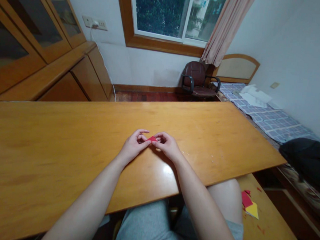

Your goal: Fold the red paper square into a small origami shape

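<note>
A small piece of folded red paper (152, 138) is held just above the wooden table (65, 146), its visible part shaped like a low triangle. My left hand (135, 143) pinches its left side between thumb and fingers, with the index finger raised a little. On the other side my right hand (166, 144) grips the paper's right edge with thumb and fingertips. Both thumbs almost meet along the near edge. The fingers cover much of the paper, so its folds cannot be made out.
To the right, a lower wooden bench (270, 230) carries red paper (247, 200) and yellow paper (252, 210). A brown armchair (197, 80) stands by the window. Beyond the table's right edge are a bed (270, 116) and a black bag (307, 159). Cabinets (77, 77) line the left.
</note>
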